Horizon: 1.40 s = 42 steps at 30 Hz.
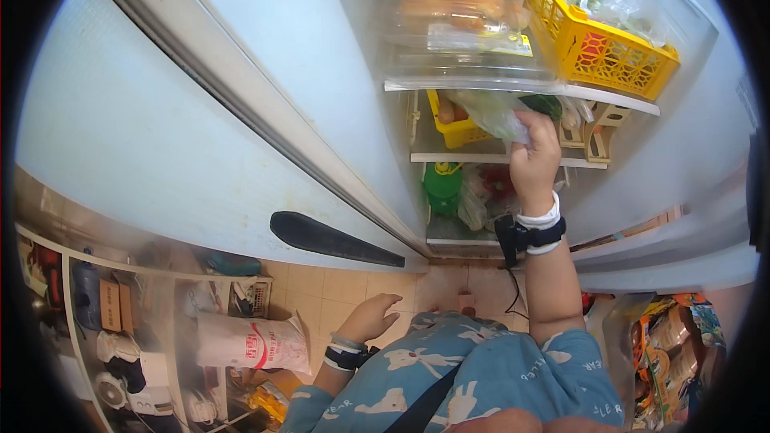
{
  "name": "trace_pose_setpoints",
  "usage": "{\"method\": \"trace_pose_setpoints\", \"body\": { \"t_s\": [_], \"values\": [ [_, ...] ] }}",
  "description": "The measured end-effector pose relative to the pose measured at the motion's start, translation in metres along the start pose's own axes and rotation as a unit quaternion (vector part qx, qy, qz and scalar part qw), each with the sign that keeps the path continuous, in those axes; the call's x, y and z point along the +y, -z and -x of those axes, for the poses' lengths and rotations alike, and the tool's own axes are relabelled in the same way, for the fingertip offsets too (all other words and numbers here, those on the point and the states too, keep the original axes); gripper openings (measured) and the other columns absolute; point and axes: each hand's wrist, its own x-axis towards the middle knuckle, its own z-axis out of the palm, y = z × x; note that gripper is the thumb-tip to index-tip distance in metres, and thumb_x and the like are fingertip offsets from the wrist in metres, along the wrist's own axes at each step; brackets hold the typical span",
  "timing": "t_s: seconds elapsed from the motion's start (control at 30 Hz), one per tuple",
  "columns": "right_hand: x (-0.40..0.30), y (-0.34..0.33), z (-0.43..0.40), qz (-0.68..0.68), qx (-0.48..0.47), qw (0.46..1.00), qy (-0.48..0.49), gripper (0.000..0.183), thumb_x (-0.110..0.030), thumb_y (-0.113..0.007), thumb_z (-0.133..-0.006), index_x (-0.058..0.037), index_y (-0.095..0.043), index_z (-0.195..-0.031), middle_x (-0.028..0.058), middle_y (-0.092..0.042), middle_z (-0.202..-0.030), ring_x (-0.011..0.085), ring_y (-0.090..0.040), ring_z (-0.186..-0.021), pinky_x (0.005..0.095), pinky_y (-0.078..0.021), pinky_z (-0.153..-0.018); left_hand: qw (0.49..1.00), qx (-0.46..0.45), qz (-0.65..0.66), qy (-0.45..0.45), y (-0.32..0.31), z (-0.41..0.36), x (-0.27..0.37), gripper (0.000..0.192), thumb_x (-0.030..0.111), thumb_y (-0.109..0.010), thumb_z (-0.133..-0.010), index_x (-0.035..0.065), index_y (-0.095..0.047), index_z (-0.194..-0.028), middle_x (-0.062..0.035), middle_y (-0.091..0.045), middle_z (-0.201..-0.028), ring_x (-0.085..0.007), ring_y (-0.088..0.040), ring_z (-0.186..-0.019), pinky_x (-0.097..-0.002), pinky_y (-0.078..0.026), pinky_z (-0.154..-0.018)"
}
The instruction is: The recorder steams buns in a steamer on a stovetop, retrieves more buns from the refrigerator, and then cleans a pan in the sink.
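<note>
With its fingers closed on a translucent plastic bag (496, 114), my right hand (537, 150) reaches into an open refrigerator at the middle shelf (475, 158). The bag holds something pale green that I cannot make out. Behind and left of it sits a yellow plastic basket (460, 134) with brownish, rounded produce inside. A dark green vegetable (543, 105) lies just beyond my knuckles. Low by my left side, my left hand (371, 319) hangs above the tiled floor, fingers apart and holding nothing. Both wrists wear black straps over white bands.
Clear plastic food containers (469, 42) and a yellow crate (619, 57) of bagged produce fill the upper shelf. Below stands a green container (443, 189). The refrigerator door (180, 150) spans the left. A large printed sack (255, 343) sits at shelving; packaged goods (668, 361) are at lower right.
</note>
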Motion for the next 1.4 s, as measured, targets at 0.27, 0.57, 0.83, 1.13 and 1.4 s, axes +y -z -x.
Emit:
{"method": "trace_pose_setpoints", "body": {
  "t_s": [0.27,0.57,0.83,1.13,1.4],
  "values": [
    [-0.043,-0.005,0.024,0.008,-0.176,0.98,0.091,0.056,-0.003,-0.063,-0.067,-0.008,-0.047,-0.121,0.0143,-0.054,-0.095,0.0308,-0.052,-0.087,0.0381,-0.0429,-0.076,0.998,-0.006,-0.024,-0.061,0.006,-0.032,0.021,0.036,0.014,-0.06,-0.077,0.0019,-0.055,-0.11,-0.0178,-0.058,-0.102,-0.0306,-0.057,-0.09,-0.036,-0.046,-0.08],
    [-0.054,0.039,-0.005,0.031,-0.049,0.992,0.116,0.041,-0.017,-0.066,-0.073,-0.004,-0.054,-0.109,0.015,-0.053,-0.107,0.0308,-0.051,-0.096,0.038,-0.0399,-0.084,0.996,0.006,-0.051,-0.077,0.011,-0.033,0.034,0.035,0.014,-0.06,-0.077,0.0018,-0.056,-0.109,-0.0176,-0.058,-0.102,-0.0301,-0.057,-0.09,-0.0362,-0.046,-0.08],
    [-0.051,0.078,-0.076,0.182,0.125,0.965,0.139,0.044,-0.01,-0.065,-0.069,-0.0041,-0.052,-0.111,0.0172,-0.05,-0.112,0.0336,-0.046,-0.103,0.0416,-0.0352,-0.091,0.997,0.014,-0.046,-0.058,0.017,-0.014,0.045,0.035,0.016,-0.059,-0.077,0.0014,-0.056,-0.108,-0.0181,-0.058,-0.104,-0.0323,-0.056,-0.095,-0.037,-0.045,-0.082],
    [-0.013,0.117,-0.15,0.267,0.019,0.959,0.094,0.031,-0.032,-0.051,-0.084,-0.0085,-0.062,-0.101,0.0162,-0.057,-0.107,0.0308,-0.05,-0.105,0.044,-0.0235,-0.099,0.999,0.029,-0.037,0.004,0.007,0.009,0.027,0.034,0.018,-0.058,-0.077,0.001,-0.058,-0.106,-0.0193,-0.059,-0.104,-0.034,-0.055,-0.096,-0.0379,-0.043,-0.085],
    [0.0,0.111,-0.204,0.391,0.028,0.92,0.007,0.046,-0.046,-0.051,-0.081,-0.0089,-0.063,-0.104,0.0235,-0.055,-0.111,0.0345,-0.05,-0.105,0.0445,-0.0353,-0.091,0.998,0.016,-0.053,-0.005,0.013,0.005,0.037,0.034,0.018,-0.059,-0.076,0.0011,-0.058,-0.105,-0.0194,-0.059,-0.103,-0.0338,-0.055,-0.095,-0.0379,-0.043,-0.085]
  ]
}}
